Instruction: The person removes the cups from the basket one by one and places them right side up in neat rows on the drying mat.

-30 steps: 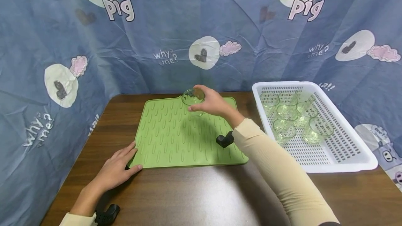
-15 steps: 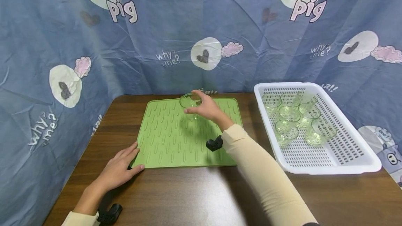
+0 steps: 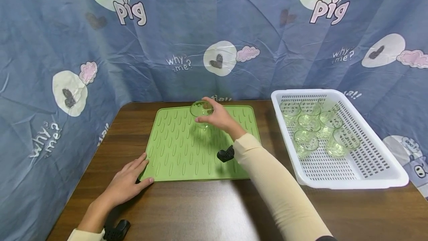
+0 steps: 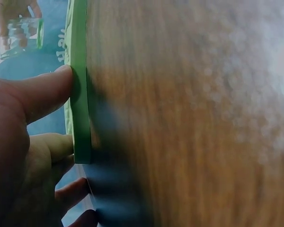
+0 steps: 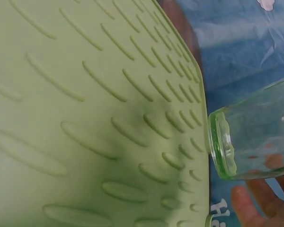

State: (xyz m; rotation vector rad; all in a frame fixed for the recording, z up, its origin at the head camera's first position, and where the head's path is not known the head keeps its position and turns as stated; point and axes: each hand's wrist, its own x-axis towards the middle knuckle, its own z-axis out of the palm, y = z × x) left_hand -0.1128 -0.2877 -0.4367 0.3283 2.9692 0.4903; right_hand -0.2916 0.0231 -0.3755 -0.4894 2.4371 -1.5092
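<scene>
My right hand (image 3: 219, 116) holds a clear, green-tinted drinking glass (image 3: 200, 111) by its sides, thumb in front and fingers behind. The glass is rim up over the back middle of a green ribbed drying mat (image 3: 174, 159). Seen from the right wrist, the thick base of the glass (image 5: 227, 146) is close to the mat's surface. My left hand (image 3: 125, 181) rests at the mat's front left corner with fingers spread. In the left wrist view its thumb (image 4: 49, 92) touches the mat's front edge, with the other fingers along the side.
To the right stands a white perforated plastic basket (image 3: 354, 183) with several similar glasses (image 3: 305, 140) grouped toward its left and back. Both mat and basket lie on a dark wooden table (image 3: 187, 211). A blue printed cloth (image 3: 150, 73) hangs behind and at the sides.
My right hand has carried the glass slightly left and down toward the mat, mostly in the first half second. The left hand has stayed at the mat corner.
</scene>
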